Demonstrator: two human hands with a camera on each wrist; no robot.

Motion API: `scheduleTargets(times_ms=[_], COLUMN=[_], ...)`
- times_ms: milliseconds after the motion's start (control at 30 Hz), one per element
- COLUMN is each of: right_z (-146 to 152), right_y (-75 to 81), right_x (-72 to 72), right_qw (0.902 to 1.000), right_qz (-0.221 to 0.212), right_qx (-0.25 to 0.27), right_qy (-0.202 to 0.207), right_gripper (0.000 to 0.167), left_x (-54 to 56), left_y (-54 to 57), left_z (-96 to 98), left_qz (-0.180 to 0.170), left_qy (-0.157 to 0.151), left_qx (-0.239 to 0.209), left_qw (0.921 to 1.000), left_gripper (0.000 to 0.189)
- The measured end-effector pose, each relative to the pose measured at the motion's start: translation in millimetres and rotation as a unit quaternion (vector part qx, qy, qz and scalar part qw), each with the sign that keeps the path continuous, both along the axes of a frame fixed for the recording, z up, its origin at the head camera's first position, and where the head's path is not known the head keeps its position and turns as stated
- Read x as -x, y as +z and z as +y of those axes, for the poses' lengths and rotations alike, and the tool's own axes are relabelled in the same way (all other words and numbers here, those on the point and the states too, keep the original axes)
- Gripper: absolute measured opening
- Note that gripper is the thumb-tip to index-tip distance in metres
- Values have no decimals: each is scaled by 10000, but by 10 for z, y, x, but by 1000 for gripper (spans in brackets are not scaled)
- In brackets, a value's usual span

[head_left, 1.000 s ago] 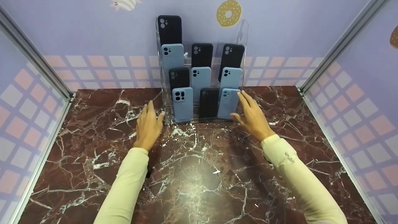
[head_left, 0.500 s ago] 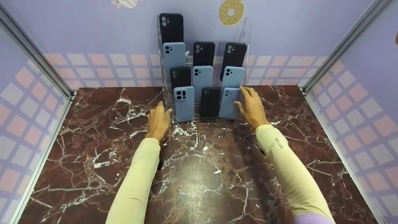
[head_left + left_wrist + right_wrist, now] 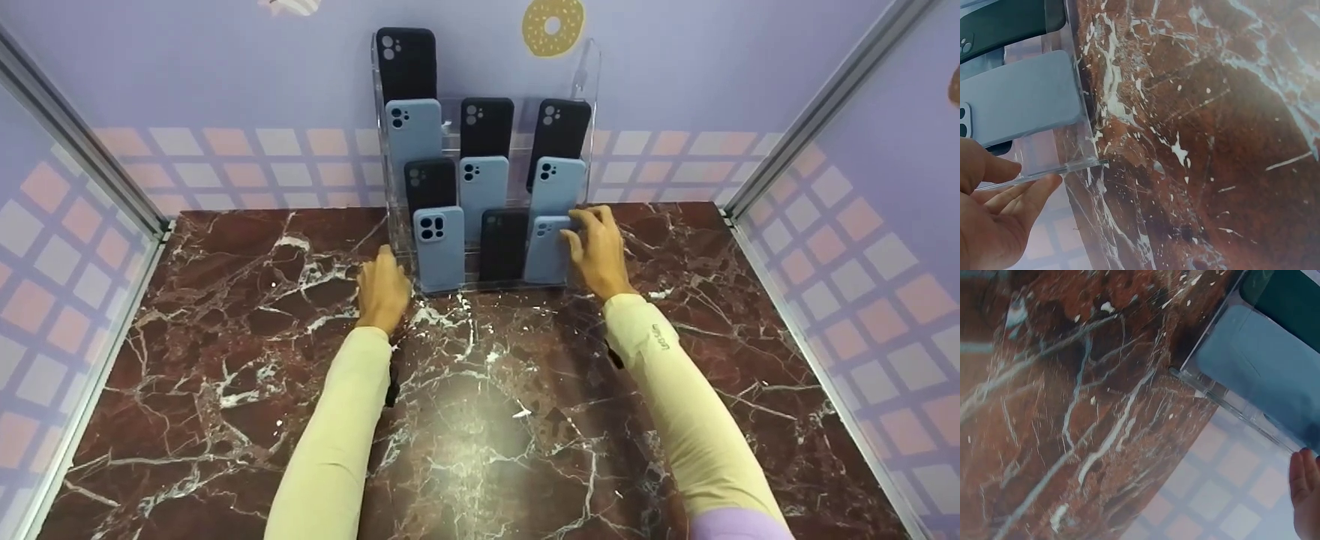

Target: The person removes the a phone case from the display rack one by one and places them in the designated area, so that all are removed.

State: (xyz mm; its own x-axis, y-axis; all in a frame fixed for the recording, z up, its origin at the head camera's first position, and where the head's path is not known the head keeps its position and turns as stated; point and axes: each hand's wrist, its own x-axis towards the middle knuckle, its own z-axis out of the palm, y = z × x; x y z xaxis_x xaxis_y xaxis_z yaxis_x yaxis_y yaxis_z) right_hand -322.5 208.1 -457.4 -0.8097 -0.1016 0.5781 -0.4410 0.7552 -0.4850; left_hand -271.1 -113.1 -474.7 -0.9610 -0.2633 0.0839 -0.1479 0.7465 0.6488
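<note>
A clear display stand [image 3: 592, 135] with stepped tiers holds black and light blue phone cases. My left hand [image 3: 384, 291] is at its lower left side; in the left wrist view, thumb and fingers pinch the clear side panel [image 3: 1078, 166]. At the front right, my right hand [image 3: 602, 259] curls its fingers and thumb around the upper right edge of a light blue phone case [image 3: 546, 255]. In the right wrist view only its fingertips [image 3: 1300, 478] show, beside the clear side panel. A blue case with a large camera cutout [image 3: 441, 259] stands at the front left.
The stand rests on a dark red marbled tabletop [image 3: 465, 420], near the back wall [image 3: 300, 90] with its checkered band. Side walls with metal corner posts [image 3: 817, 105] enclose the table. A black phone case [image 3: 502, 247] stands beside the right front blue one.
My left hand has moved right and forward onto the stand's side. The right hand has shifted slightly left and curled more; the blue case by it stands a little lower than before.
</note>
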Motion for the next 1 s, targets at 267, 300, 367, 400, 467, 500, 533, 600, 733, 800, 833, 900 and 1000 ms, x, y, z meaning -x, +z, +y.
scheduleTargets(times_ms=[267, 300, 367, 400, 467, 500, 533, 600, 733, 800, 833, 900, 1000], right_z=[17, 20, 23, 24, 23, 23, 28, 41, 66, 80, 85, 92, 86], right_y=[-32, -32, -25, -20, -6, 3, 17, 53, 164, 232, 268, 338, 432], right_x=[55, 63, 71, 72, 68, 64, 59, 47, 37, 32, 26, 10, -33], right_qw=[9973, 9969, 9962, 9959, 9953, 9949, 9946, 9936, 9913, 9900, 9892, 9877, 9851], right_qz=[345, 388, 468, 503, 556, 581, 622, 709, 980, 1096, 1145, 1226, 1300], right_qx=[606, 630, 659, 660, 673, 692, 704, 725, 680, 647, 655, 691, 799], right_qy=[213, 256, 335, 366, 421, 445, 448, 487, 563, 608, 632, 682, 793], right_gripper=[15, 13, 11, 10, 8, 7, 7, 6, 6, 8, 8, 8, 7], left_x=[24, 27, 32, 33, 34, 32, 31, 30, 31, 36, 37, 41, 44], left_y=[-42, -45, -50, -54, -65, -71, -70, -73, -66, -59, -53, -42, -31], left_z=[-31, -34, -39, -41, -46, -49, -46, -42, -50, -61, -66, -77, -95], left_qz=[22, 31, 44, 54, 55, 56, 50, 31, -61, -129, -163, -220, -245], left_qy=[18, 23, 43, 52, 69, 69, 66, 52, 27, 37, 40, 34, 3], left_qx=[34, 44, 48, 40, 0, -26, -51, -92, -162, -208, -230, -274, -308], left_qw=[10000, 10000, 10000, 10000, 10000, 10000, 10000, 9999, 9998, 9997, 9996, 9994, 9992], left_gripper=[25, 25, 26, 27, 28, 29, 30, 32, 39, 42, 43, 44, 44])
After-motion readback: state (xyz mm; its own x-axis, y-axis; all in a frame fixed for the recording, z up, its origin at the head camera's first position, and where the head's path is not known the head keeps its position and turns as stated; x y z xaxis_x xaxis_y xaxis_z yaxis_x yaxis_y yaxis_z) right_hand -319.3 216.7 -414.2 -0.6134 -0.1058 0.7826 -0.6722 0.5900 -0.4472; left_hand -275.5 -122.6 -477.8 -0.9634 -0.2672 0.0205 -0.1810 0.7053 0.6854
